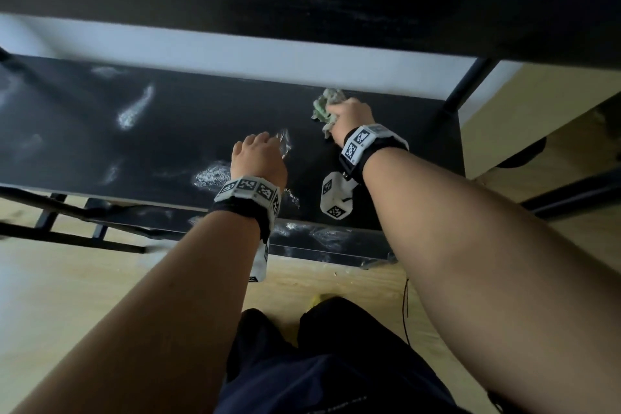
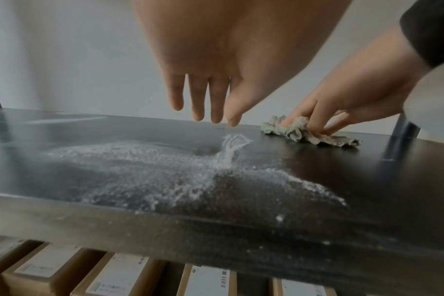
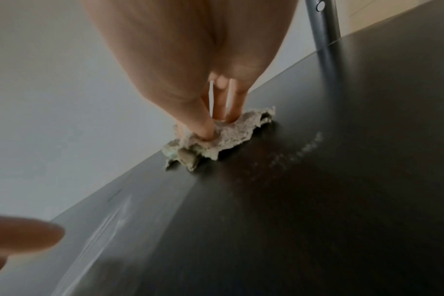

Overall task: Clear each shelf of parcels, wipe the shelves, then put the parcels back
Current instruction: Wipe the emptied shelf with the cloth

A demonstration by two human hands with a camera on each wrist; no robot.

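A black shelf board (image 1: 188, 134) lies bare of parcels, streaked with white dust (image 2: 165, 166). My right hand (image 1: 349, 111) is at the back right of the board, its thumb and fingertips (image 3: 205, 132) dug into a bunched grey-green cloth (image 3: 223, 140) and holding it down on the surface. My left hand (image 1: 258, 144) hovers just above the middle of the board, to the left of the cloth, with straight relaxed fingers (image 2: 216, 108) that hold nothing. Cardboard parcels (image 2: 129, 274) with white labels sit on the level below.
A higher black shelf (image 1: 302, 10) overhangs the back. A metal upright (image 3: 322, 40) stands at the right rear corner, close to the cloth. A pale wall (image 2: 64, 50) closes the back. Wooden floor (image 1: 84, 296) lies in front of the rack.
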